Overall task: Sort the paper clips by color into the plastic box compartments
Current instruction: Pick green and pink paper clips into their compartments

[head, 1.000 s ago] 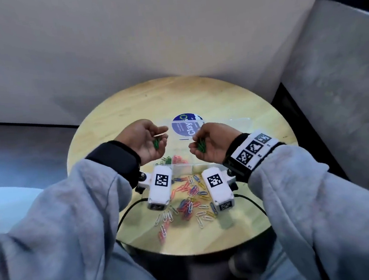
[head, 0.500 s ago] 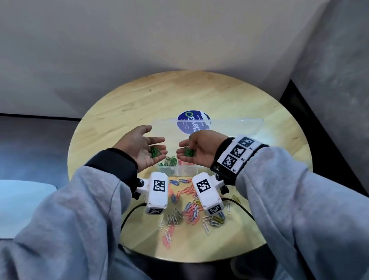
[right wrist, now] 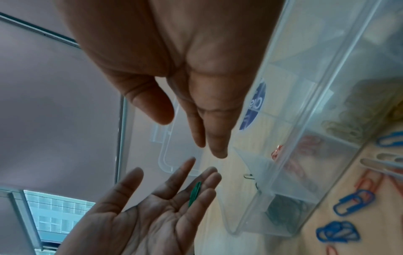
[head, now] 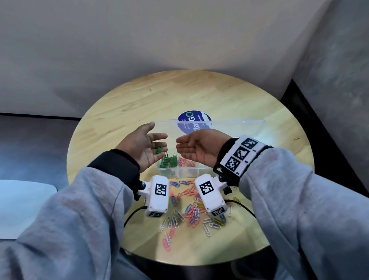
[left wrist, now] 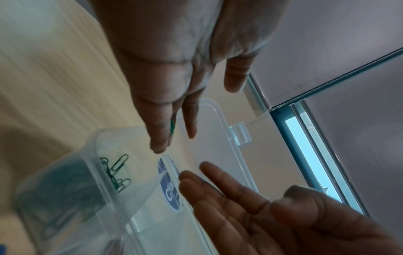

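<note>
Both hands hover palm-up over the clear plastic box. My left hand has straight fingers, and one green paper clip lies loose on them; it also shows in the wrist views as the green clip and the green clip. My right hand is flat and holds nothing. Green clips fill the box's left compartment, and red clips the one beside it. Loose mixed clips lie on the table nearer me.
The box's open lid lies behind the hands, over a round blue sticker. The round wooden table is small. A grey block stands at the right and a white surface at the left.
Both hands have gone from cupped to flat over the box. The right palm's green clips are gone, and only one clip is left on the left fingers.
</note>
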Demonstrator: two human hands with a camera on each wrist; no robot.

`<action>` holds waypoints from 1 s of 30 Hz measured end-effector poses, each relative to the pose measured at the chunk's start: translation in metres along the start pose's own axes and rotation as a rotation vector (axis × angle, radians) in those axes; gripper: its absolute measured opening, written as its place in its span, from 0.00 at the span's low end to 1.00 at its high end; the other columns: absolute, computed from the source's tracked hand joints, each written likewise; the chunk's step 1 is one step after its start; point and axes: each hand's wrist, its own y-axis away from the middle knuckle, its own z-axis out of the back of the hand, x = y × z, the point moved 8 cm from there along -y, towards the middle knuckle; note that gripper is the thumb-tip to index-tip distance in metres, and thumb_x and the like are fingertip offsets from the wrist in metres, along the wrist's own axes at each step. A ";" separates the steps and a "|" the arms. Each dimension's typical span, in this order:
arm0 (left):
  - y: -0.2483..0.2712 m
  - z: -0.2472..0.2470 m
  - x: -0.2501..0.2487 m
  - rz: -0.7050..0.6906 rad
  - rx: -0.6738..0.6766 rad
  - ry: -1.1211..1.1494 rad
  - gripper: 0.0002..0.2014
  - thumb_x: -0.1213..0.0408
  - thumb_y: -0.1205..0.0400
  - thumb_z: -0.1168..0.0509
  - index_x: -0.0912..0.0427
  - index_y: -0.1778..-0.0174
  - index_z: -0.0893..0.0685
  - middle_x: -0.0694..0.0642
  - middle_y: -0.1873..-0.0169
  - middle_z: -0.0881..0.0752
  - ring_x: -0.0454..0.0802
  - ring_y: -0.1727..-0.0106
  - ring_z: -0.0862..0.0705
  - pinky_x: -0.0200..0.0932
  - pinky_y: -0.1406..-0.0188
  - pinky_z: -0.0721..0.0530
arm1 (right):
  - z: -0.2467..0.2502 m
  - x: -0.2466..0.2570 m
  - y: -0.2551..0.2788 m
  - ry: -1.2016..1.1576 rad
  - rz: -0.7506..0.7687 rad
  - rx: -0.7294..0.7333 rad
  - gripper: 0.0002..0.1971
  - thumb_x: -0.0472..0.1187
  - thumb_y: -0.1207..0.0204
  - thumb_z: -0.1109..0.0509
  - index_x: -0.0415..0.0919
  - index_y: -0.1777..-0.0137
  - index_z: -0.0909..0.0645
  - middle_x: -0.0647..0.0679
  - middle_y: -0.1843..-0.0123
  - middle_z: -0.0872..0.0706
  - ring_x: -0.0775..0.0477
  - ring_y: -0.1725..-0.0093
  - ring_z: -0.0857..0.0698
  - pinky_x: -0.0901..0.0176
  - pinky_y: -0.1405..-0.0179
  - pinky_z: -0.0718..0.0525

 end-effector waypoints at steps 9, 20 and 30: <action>0.016 -0.015 0.006 -0.051 -0.016 -0.048 0.18 0.45 0.17 0.46 0.55 0.52 0.19 0.55 0.58 0.26 0.49 0.54 0.26 0.40 0.47 0.27 | 0.043 -0.009 0.042 0.180 0.077 -0.144 0.08 0.34 0.19 0.41 0.38 0.58 0.22 0.43 0.62 0.19 0.49 0.62 0.19 0.61 0.57 0.20; 0.041 -0.072 0.050 -0.093 0.137 -1.087 0.04 0.61 0.19 0.35 0.57 0.55 0.18 0.54 0.64 0.17 0.50 0.65 0.20 0.37 0.69 0.24 | 0.081 -0.040 0.067 0.760 -0.017 -0.164 0.06 0.31 0.22 0.36 0.39 0.59 0.22 0.46 0.64 0.19 0.51 0.67 0.20 0.61 0.65 0.19; 0.032 -0.075 0.084 -0.013 0.073 -1.737 0.13 0.64 0.25 0.30 0.61 0.45 0.13 0.53 0.57 0.17 0.50 0.57 0.21 0.38 0.59 0.25 | 0.102 -0.064 0.056 1.073 -0.136 -0.209 0.08 0.35 0.27 0.27 0.43 0.65 0.22 0.46 0.65 0.18 0.47 0.63 0.20 0.60 0.60 0.17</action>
